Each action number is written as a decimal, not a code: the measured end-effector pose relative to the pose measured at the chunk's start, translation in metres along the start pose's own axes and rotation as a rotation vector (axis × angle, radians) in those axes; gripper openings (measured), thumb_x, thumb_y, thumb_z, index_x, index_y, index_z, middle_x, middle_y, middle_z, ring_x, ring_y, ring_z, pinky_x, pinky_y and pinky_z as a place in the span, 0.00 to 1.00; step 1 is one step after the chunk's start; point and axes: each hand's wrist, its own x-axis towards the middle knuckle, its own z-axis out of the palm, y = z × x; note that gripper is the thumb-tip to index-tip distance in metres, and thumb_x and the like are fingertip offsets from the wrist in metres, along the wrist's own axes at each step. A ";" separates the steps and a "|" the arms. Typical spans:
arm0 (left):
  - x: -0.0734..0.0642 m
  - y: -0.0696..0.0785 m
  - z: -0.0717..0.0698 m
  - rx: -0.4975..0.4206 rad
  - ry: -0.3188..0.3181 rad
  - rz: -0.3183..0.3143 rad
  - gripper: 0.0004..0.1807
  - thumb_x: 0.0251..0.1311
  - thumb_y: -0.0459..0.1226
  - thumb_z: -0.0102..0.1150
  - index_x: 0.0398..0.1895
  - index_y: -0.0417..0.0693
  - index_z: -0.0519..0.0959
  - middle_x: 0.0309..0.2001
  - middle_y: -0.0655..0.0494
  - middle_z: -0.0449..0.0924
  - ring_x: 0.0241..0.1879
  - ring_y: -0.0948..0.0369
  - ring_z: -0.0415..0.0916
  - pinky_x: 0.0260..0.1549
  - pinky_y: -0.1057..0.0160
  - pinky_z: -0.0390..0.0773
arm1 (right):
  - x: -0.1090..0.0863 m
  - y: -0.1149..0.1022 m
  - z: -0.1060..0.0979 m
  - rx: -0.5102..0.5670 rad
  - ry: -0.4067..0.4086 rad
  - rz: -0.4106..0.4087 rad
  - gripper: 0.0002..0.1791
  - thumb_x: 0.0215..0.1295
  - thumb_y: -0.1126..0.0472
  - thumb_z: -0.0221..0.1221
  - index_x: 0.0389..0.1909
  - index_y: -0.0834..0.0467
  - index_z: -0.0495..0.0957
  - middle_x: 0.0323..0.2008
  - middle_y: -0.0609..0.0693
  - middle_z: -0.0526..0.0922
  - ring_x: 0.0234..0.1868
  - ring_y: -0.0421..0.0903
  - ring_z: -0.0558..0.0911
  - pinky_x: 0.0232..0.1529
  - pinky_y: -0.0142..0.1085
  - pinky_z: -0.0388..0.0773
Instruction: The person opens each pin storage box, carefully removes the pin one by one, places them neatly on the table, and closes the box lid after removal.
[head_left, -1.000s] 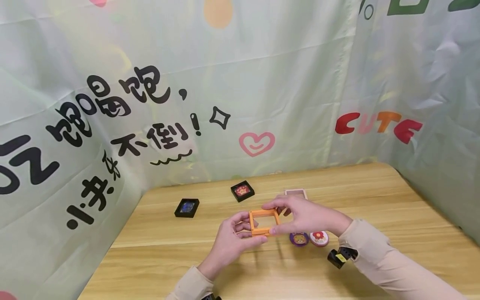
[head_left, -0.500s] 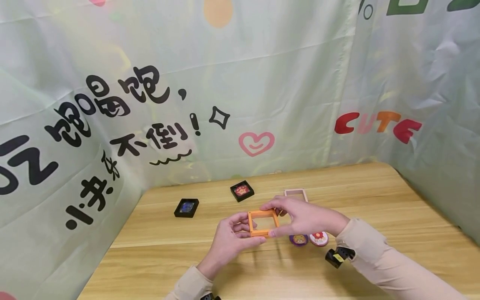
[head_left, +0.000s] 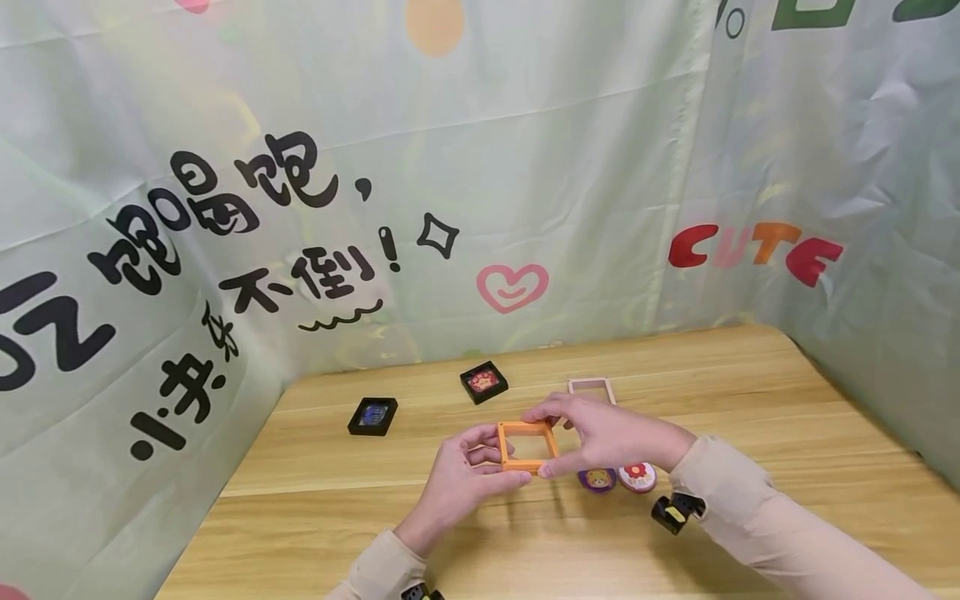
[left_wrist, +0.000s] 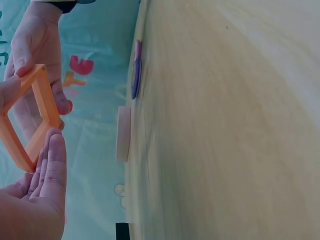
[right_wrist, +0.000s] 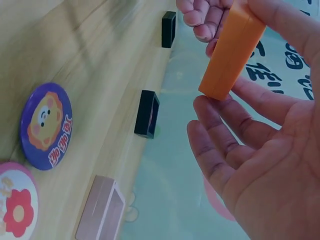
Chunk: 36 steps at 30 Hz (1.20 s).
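An orange square frame [head_left: 527, 467] with a see-through middle is held up above the table between both hands. On its left side, the left hand [head_left: 457, 479] grips it with the thumb along the lower edge and the fingers behind. The right hand [head_left: 611, 433] pinches its right side, thumb at the lower corner and fingertips at the upper one. From the right wrist view, the orange frame [right_wrist: 234, 50] appears edge-on as a thick band. Below and beyond the right hand lie a purple round badge with a bear-like face [right_wrist: 46, 125] and a white round badge with a red flower [right_wrist: 19, 212].
A pale pink square frame [head_left: 592, 383] lies behind the right hand, partly hidden. Farther back are a black frame with a red paw-like piece [head_left: 484, 382] and a black frame with a blue piece [head_left: 372, 416]. Printed cloth [head_left: 585, 167] hangs around the wooden table [head_left: 300, 517].
Both hands keep their hold on the orange frame. The frame and the right hand's fingers shift only very slightly.
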 end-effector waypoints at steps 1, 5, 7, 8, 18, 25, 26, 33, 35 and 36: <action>0.000 0.000 0.000 -0.001 -0.001 0.000 0.35 0.51 0.33 0.84 0.64 0.38 0.80 0.52 0.39 0.86 0.44 0.59 0.88 0.45 0.65 0.92 | 0.001 0.001 0.000 -0.003 -0.002 0.005 0.39 0.66 0.40 0.72 0.70 0.59 0.78 0.62 0.52 0.83 0.62 0.50 0.82 0.67 0.58 0.82; 0.002 -0.001 -0.001 0.002 -0.005 -0.009 0.36 0.51 0.34 0.84 0.64 0.39 0.80 0.54 0.36 0.84 0.45 0.59 0.88 0.45 0.66 0.91 | 0.007 0.001 0.002 -0.033 -0.012 0.009 0.39 0.63 0.42 0.75 0.69 0.59 0.79 0.60 0.51 0.82 0.58 0.46 0.82 0.65 0.55 0.83; 0.002 -0.002 -0.001 0.004 -0.005 -0.018 0.36 0.51 0.34 0.84 0.64 0.40 0.80 0.55 0.36 0.83 0.46 0.59 0.87 0.45 0.67 0.91 | 0.011 0.001 0.004 -0.053 -0.018 0.012 0.39 0.61 0.44 0.76 0.68 0.59 0.79 0.58 0.50 0.82 0.55 0.43 0.82 0.63 0.50 0.84; 0.003 -0.002 -0.001 0.008 -0.005 -0.025 0.36 0.51 0.34 0.84 0.65 0.41 0.80 0.56 0.36 0.82 0.46 0.59 0.87 0.45 0.67 0.91 | 0.012 0.000 0.004 -0.064 -0.021 0.014 0.39 0.60 0.44 0.77 0.69 0.59 0.79 0.58 0.49 0.82 0.53 0.42 0.82 0.60 0.47 0.85; 0.010 0.000 -0.003 0.048 -0.020 -0.067 0.45 0.56 0.37 0.82 0.76 0.40 0.70 0.61 0.41 0.78 0.49 0.59 0.86 0.48 0.66 0.91 | 0.028 0.008 0.005 -0.069 -0.044 0.080 0.41 0.53 0.51 0.80 0.67 0.61 0.79 0.54 0.51 0.80 0.46 0.42 0.80 0.49 0.35 0.83; 0.015 -0.002 -0.005 0.068 -0.003 -0.050 0.41 0.60 0.35 0.79 0.76 0.43 0.71 0.56 0.43 0.79 0.48 0.59 0.87 0.43 0.67 0.90 | 0.040 0.024 -0.005 -0.105 -0.022 0.151 0.40 0.54 0.53 0.80 0.68 0.60 0.79 0.53 0.52 0.81 0.45 0.44 0.80 0.48 0.39 0.84; 0.015 -0.002 -0.005 0.068 -0.003 -0.048 0.39 0.60 0.35 0.78 0.75 0.44 0.72 0.56 0.42 0.80 0.48 0.59 0.87 0.43 0.67 0.90 | 0.041 0.026 -0.006 -0.110 -0.017 0.159 0.40 0.55 0.53 0.80 0.68 0.60 0.78 0.53 0.52 0.81 0.45 0.44 0.80 0.49 0.39 0.84; 0.014 -0.003 -0.008 0.120 -0.013 -0.036 0.30 0.63 0.39 0.77 0.68 0.48 0.79 0.59 0.38 0.80 0.48 0.59 0.87 0.44 0.65 0.90 | 0.054 0.043 -0.011 -0.168 0.000 0.180 0.41 0.56 0.54 0.80 0.69 0.64 0.77 0.55 0.57 0.84 0.48 0.47 0.82 0.55 0.45 0.86; 0.013 -0.003 -0.009 0.134 -0.016 -0.033 0.28 0.64 0.39 0.76 0.66 0.48 0.80 0.60 0.37 0.80 0.48 0.59 0.86 0.44 0.64 0.90 | 0.058 0.047 -0.011 -0.184 0.005 0.185 0.42 0.56 0.53 0.80 0.69 0.65 0.77 0.56 0.58 0.84 0.50 0.49 0.83 0.57 0.47 0.86; 0.012 -0.002 -0.009 0.141 -0.016 -0.033 0.27 0.64 0.39 0.76 0.65 0.47 0.80 0.60 0.37 0.79 0.48 0.59 0.86 0.45 0.65 0.90 | 0.059 0.049 -0.011 -0.195 0.009 0.193 0.43 0.56 0.53 0.81 0.69 0.65 0.77 0.58 0.58 0.84 0.52 0.50 0.83 0.58 0.48 0.86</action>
